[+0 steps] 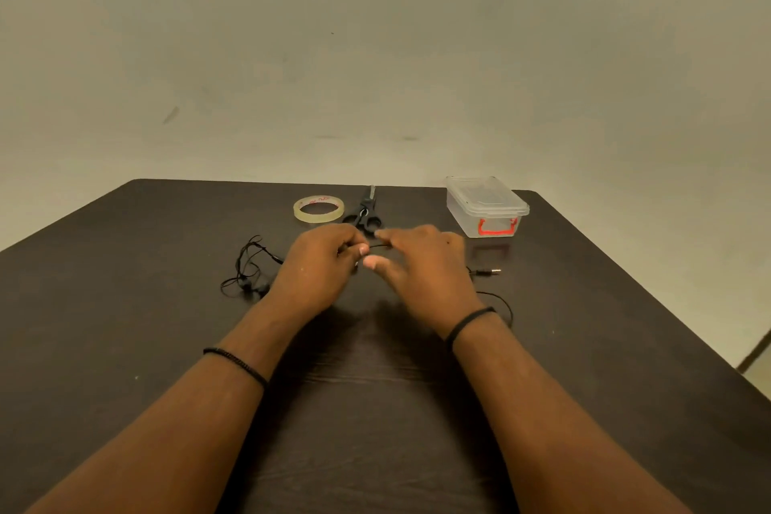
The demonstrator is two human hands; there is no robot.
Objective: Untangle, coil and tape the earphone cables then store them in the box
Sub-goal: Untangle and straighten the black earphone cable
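Dark bench [375,409], black earphone cable [246,267] pinched mid-bench between curled fingers of left hand [321,263] and right hand [421,263], tangle lying left, jack plug [489,272] right, tape roll [319,209], scissors [365,209] and closed clear box [486,205] set beyond.

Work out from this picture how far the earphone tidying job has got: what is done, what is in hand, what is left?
Done: nothing visibly finished; the earphone cable lies in a loose tangle. In hand: the left hand and right hand pinch a stretch of cable between them, apparently untangling. Left: coiling, taping with the untouched tape roll and scissors, then storing in the plastic box, whose lid is on.
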